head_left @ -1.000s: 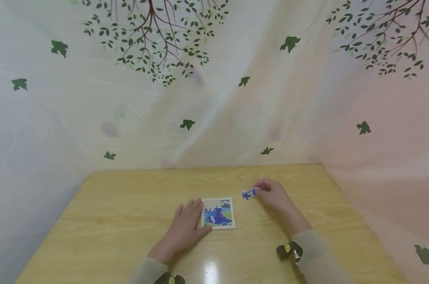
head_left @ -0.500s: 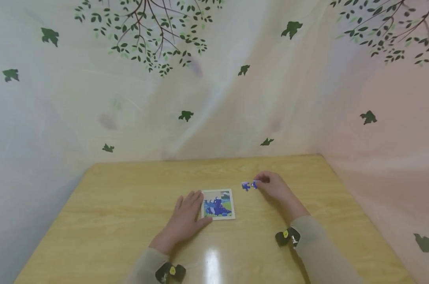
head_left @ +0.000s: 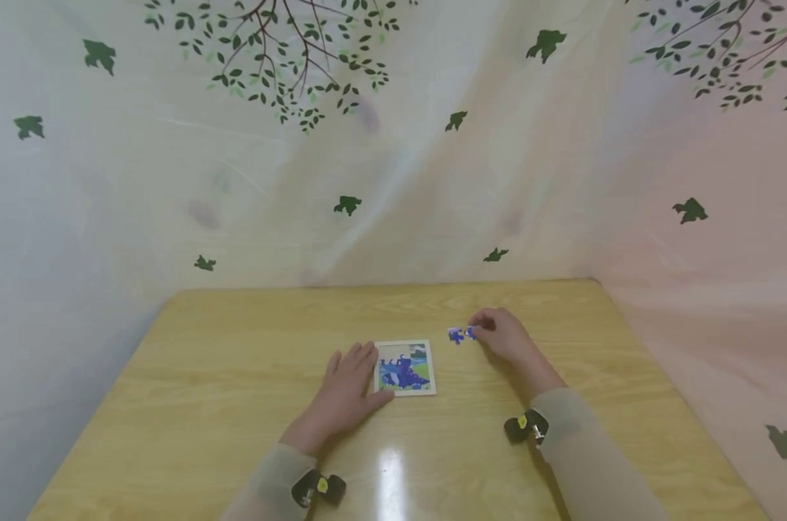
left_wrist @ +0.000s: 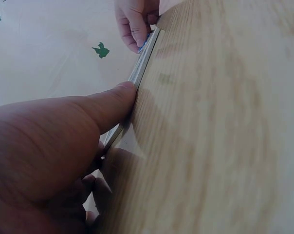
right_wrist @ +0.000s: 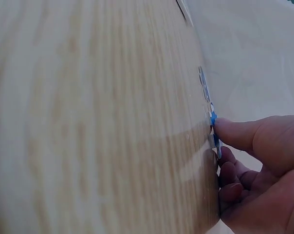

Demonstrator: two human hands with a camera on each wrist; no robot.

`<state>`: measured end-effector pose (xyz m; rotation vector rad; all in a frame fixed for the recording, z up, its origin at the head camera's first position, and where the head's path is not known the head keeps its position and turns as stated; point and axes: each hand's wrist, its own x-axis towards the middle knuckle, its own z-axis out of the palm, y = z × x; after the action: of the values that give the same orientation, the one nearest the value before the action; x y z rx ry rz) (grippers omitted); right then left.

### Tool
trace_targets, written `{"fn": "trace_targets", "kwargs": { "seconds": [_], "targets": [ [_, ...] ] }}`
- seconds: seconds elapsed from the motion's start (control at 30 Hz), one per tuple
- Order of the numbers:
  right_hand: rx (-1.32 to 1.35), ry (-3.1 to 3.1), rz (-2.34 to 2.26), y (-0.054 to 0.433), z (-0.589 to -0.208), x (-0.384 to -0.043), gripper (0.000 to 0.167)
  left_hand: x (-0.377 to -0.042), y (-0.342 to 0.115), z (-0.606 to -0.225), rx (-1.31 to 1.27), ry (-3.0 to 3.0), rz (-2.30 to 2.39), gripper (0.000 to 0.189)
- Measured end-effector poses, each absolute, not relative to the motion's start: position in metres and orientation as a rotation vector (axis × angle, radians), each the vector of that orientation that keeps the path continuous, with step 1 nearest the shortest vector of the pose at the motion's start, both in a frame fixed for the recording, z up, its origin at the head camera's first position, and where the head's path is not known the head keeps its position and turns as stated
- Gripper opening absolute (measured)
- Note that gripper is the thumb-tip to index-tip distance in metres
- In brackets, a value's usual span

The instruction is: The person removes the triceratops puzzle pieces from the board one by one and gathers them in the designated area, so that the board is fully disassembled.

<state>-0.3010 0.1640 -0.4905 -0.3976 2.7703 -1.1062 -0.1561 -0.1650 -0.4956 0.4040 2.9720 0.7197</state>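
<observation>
A leaf-print backdrop point(head_left: 406, 181) fills the upper frame, wooden table point(head_left: 237, 340) below. Lower centre, there's the puzzle board point(head_left: 432, 369), the left hand point(head_left: 341, 391) spread straight-fingered against its left and bottom edges. Right of centre, the right hand point(head_left: 507, 340) pinches a blue piece point(head_left: 470, 333), a second piece point(head_left: 455, 336) just to its left!

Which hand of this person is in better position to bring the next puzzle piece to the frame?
Probably the right hand: it pinches one puzzle piece, and a second piece is close beside. The left hand touches the frame, so it seems better suited to steadying.
</observation>
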Motion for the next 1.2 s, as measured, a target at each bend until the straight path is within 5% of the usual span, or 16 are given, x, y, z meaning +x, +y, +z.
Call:
{"fn": "trace_targets", "kwargs": {
  "seconds": [1.2],
  "targets": [
    [-0.308, 2.763, -1.383, 0.138, -0.471, -0.278, 0.022, -0.156, -0.165, -0.496, 0.408, 2.965, 0.706, 0.09]
  ]
}}
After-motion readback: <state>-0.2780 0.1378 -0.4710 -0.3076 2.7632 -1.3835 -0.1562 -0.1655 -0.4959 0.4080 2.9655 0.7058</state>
